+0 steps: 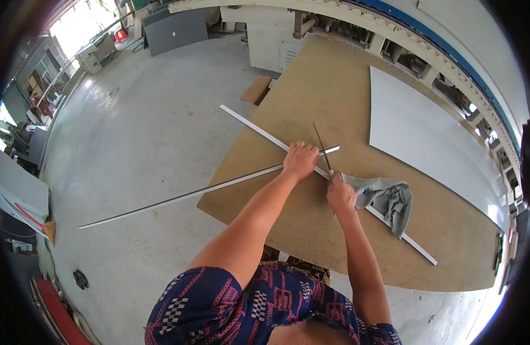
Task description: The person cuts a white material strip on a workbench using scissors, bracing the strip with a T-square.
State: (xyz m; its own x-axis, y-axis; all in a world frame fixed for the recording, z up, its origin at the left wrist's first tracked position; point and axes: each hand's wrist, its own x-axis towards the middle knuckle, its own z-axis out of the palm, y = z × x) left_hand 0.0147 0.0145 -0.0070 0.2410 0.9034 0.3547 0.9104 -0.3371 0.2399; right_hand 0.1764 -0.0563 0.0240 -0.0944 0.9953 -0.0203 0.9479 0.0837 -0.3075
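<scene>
My left hand [302, 160] is closed round a long thin metal strip [213, 187], close to its right end. That strip reaches far out to the left past the board's edge. Beneath it, a second white strip [256, 130] crosses diagonally, and the two meet around my left hand. In my right hand [341, 195] is a slim file [319, 137], its handle in my closed fingers. The file's blade points up and away, passing over the held strip near its end. Just right of my right hand, a crumpled grey cloth [394, 201] lies over the second strip.
A large brown board [328, 75] forms the work surface, with a white sheet [426, 132] at its right. Behind it stands a long machine [271, 34]. Grey concrete floor [144, 132] spreads left, where a dark panel [176, 33] leans and a broom [48, 230] stands.
</scene>
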